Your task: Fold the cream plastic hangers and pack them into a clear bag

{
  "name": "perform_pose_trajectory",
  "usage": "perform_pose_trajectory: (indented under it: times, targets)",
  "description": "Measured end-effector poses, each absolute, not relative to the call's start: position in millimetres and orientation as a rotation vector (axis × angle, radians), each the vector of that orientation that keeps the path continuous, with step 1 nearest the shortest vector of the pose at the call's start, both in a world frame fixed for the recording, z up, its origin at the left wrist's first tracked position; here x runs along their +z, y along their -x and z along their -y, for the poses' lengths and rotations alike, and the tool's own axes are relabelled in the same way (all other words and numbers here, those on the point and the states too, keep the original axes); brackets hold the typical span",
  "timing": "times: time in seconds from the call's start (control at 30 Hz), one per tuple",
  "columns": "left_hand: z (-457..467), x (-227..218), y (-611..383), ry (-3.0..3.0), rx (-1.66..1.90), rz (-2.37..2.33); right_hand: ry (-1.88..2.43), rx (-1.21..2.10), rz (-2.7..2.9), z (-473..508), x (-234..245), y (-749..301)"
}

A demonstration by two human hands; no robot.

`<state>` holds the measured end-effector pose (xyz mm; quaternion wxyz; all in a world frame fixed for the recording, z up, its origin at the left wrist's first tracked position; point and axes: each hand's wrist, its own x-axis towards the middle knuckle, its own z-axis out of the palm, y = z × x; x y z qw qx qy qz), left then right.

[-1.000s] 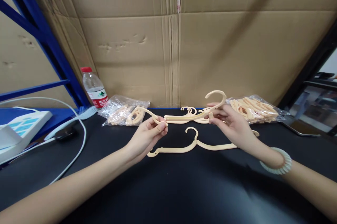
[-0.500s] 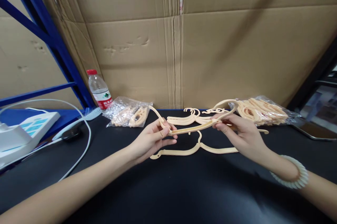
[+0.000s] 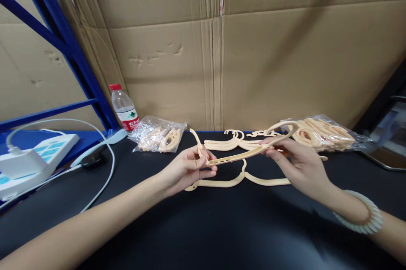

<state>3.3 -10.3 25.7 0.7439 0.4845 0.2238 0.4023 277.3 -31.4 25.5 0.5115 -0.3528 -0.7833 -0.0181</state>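
Both my hands hold one cream plastic hanger (image 3: 236, 157) a little above the black table (image 3: 196, 236). My left hand (image 3: 190, 168) pinches its left end, where a short folding arm sticks upward. My right hand (image 3: 298, 162) grips the hook end, with the curved hook arching over my fingers. Under the held hanger a second cream hanger (image 3: 241, 180) lies flat on the table. Behind it rests a small stack of the same hangers (image 3: 234, 141).
Two clear bags of cream hanger parts lie at the back, the left bag (image 3: 158, 136) and the right bag (image 3: 320, 133). A water bottle (image 3: 124, 108) stands by the blue rack (image 3: 63, 45). A white device (image 3: 34, 158) with a cable (image 3: 104, 168) sits left. Cardboard (image 3: 222, 58) walls the back.
The held hanger has come lower and nearer, with the folding arm at my left hand swung from lying out to the left to pointing upward. The view has shifted slightly.
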Motion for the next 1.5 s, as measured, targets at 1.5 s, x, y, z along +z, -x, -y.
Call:
perform_pose_trajectory:
  times: [1.5]
  targets:
    - [98.5, 32.2, -34.4, -2.348, 0.489, -0.513, 1.035, 0.443, 1.597, 37.3, 39.1, -273.7]
